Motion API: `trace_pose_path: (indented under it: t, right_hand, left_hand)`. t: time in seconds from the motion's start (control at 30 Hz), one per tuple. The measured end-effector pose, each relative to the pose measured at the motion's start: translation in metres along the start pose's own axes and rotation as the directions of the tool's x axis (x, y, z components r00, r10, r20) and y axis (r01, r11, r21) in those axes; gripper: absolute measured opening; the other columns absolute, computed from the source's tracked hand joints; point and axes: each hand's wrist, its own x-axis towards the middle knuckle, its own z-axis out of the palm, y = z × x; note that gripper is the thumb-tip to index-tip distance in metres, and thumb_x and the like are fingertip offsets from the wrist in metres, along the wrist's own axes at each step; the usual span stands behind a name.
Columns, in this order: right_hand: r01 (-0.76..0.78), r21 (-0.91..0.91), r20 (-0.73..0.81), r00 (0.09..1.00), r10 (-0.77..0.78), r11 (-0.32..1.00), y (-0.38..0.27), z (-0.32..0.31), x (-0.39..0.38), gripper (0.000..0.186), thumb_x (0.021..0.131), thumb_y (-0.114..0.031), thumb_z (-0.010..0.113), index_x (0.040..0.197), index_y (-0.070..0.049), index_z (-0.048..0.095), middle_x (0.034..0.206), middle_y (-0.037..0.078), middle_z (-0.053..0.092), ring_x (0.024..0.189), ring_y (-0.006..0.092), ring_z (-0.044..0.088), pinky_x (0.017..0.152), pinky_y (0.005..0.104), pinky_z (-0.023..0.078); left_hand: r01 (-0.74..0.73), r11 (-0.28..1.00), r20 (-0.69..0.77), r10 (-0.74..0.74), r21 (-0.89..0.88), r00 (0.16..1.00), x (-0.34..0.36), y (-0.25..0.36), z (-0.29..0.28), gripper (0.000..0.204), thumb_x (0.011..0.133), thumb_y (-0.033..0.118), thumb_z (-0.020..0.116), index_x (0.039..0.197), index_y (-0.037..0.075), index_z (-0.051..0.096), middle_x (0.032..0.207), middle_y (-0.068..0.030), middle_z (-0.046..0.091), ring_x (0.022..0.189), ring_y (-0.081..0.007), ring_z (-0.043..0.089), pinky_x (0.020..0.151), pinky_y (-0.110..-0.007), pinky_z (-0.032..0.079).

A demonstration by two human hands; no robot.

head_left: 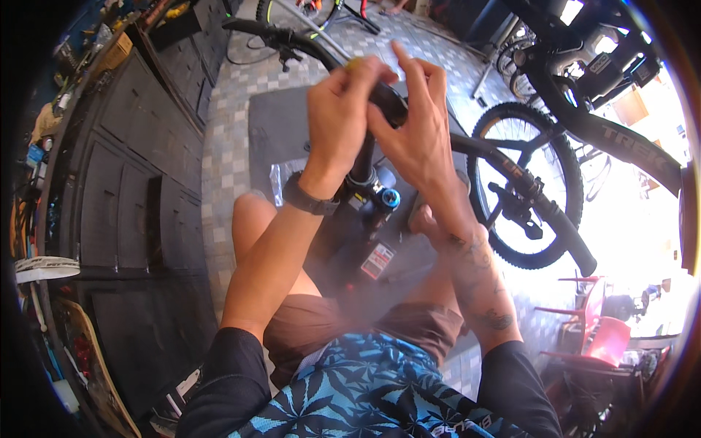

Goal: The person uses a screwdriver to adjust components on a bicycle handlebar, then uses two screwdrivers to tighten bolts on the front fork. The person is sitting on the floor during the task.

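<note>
My left hand [342,117] is raised over the middle of a bicycle handlebar [511,168], its fingers curled and pressed together. A small bit of yellow [353,64] shows at its fingertips, too blurred to name. Close beside it is my right hand [420,128], with the index finger stretched up and the thumb pointing toward the left hand; nothing shows in it. Behind and between the hands, the black middle of the handlebar is partly hidden. Below them a fork leg with a blue top cap [391,198] stands between my knees.
A bicycle wheel [478,157] and a hanging black bike frame [628,146] are at the right. Dark drawer cabinets [117,204] line the left. A red chair [606,339] stands at lower right. A small printed box [377,260] lies on the dark mat [274,120].
</note>
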Motion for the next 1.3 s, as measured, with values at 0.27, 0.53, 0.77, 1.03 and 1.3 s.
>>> trace_pose_path:
  t: [0.27, 0.53, 0.77, 1.03, 1.3]
  right_hand:
    - [0.069, -0.514, 0.392, 0.905, 0.163, 0.855, 0.004, -0.032, -0.014, 0.090, 0.074, -0.053, 0.088, 0.146, -0.005, 0.061, 0.107, 0.019, 0.068, 0.102, 0.0384, 0.071, 0.084, 0.0490, 0.058]
    - [0.035, -0.329, 0.551, 0.819, 0.162, 0.944, 0.032, -0.143, -0.047, 0.095, 0.070, -0.032, 0.085, 0.157, -0.011, 0.052, 0.130, 0.017, 0.063, 0.114, 0.0387, 0.065, 0.099, 0.0497, 0.054]
    - [-0.110, -0.351, 0.581, 0.753, 0.308, 0.930, 0.004, -0.202, -0.098, 0.105, 0.061, -0.010, 0.087, 0.159, -0.008, 0.050, 0.139, 0.021, 0.057, 0.129, 0.0437, 0.057, 0.109, 0.0531, 0.049]
    - [-0.097, -0.267, 0.580, 0.778, 0.241, 0.959, -0.047, -0.200, -0.160, 0.081, 0.074, -0.014, 0.081, 0.152, -0.024, 0.064, 0.132, 0.011, 0.061, 0.115, 0.0303, 0.060, 0.097, 0.0487, 0.050]
    - [-0.006, -0.374, 0.524, 0.824, 0.217, 0.927, -0.081, -0.173, -0.190, 0.060, 0.096, -0.022, 0.077, 0.151, -0.040, 0.062, 0.131, 0.001, 0.065, 0.112, 0.0162, 0.063, 0.101, 0.0360, 0.049]
  left_hand:
    - [-0.135, 0.982, -0.138, 0.117, -0.131, 0.984, -0.038, 0.028, -0.121, 0.038, 0.113, 0.042, 0.058, 0.112, 0.004, 0.062, 0.095, -0.0128, 0.066, 0.087, -0.0284, 0.069, 0.087, -0.047, 0.057]
    - [0.585, 0.456, 0.003, -0.791, 0.671, 0.612, -0.136, 0.085, -0.277, 0.023, 0.101, 0.019, 0.075, 0.115, 0.000, 0.072, 0.072, 0.0034, 0.059, 0.055, -0.0012, 0.047, 0.047, -0.021, 0.035]
    - [0.356, 0.666, 0.162, -0.585, 0.655, 0.795, -0.041, 0.074, -0.256, 0.030, 0.105, 0.019, 0.069, 0.128, 0.000, 0.070, 0.086, 0.0016, 0.062, 0.062, -0.0022, 0.049, 0.052, -0.019, 0.037]
    - [0.168, 0.483, 0.378, -0.822, 0.860, 0.426, 0.073, 0.022, -0.125, 0.029, 0.097, 0.014, 0.078, 0.123, 0.001, 0.074, 0.089, 0.0027, 0.069, 0.072, -0.0014, 0.058, 0.056, -0.018, 0.039]
    - [0.013, 0.574, 0.545, -0.784, 0.819, 0.299, 0.095, -0.001, -0.076, 0.034, 0.089, 0.017, 0.081, 0.120, 0.003, 0.074, 0.100, -0.0044, 0.074, 0.073, -0.0034, 0.064, 0.057, -0.017, 0.043]
